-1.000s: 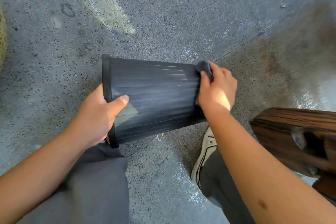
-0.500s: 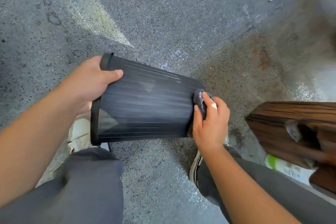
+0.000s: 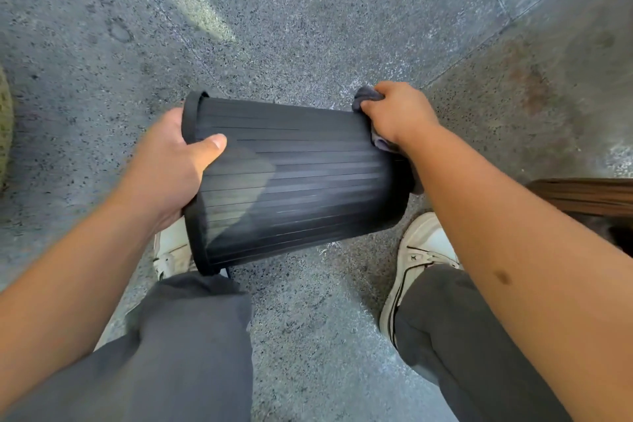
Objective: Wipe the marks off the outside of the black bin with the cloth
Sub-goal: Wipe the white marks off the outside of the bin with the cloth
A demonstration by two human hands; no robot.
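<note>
Our left hand (image 3: 171, 164) grips bin (image 3: 294, 181) rim; right hand (image 3: 397, 113) presses bunched cloth (image 3: 364, 96) against bin base.

A single head-worn view looked steeply down at the floor (image 3: 308, 27) from close above. Both forearms entered from the bottom corners, the knees filled the bottom edge, and the bin (image 3: 291, 181) sat near centre, at arm's reach.
</note>
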